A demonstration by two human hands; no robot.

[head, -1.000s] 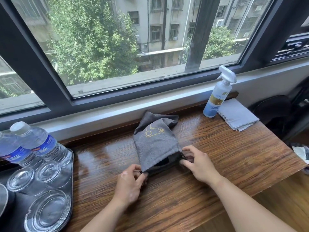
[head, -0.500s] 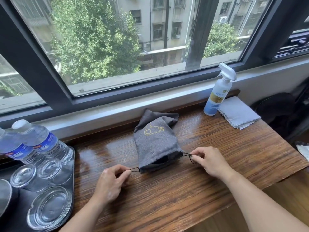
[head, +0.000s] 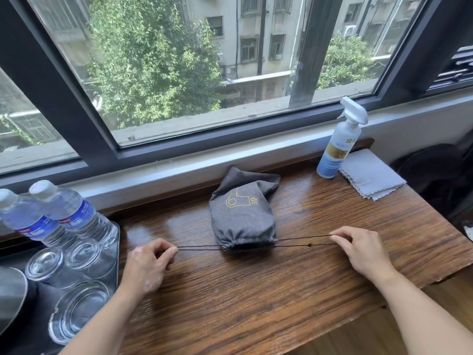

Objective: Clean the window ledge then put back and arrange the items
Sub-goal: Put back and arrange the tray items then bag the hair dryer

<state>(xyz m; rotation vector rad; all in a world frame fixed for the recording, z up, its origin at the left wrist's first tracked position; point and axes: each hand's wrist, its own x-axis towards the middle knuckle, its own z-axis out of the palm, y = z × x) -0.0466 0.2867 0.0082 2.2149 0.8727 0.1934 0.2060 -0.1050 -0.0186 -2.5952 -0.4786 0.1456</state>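
Pouch (head: 242, 216) lay at the middle of the desk (head: 256, 298), toward its back edge, soft, probably light, mouth cinched. Left grip (head: 147, 267) and right grip (head: 363, 252) each pinched a thin cord (head: 199, 248), stretched taut sideways; the cloth body seemed the safer hold.

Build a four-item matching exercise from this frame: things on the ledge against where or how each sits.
Things
1. spray bottle
2. folded cloth
3. grey bag
4. water bottles

Place or state
A. far left, next to the glasses
B. lying mid-ledge, cords pinched taut by the left hand and right hand
C. standing upright, back right
D. flat, just right of the spray bottle

Pairs: 1-C, 2-D, 3-B, 4-A
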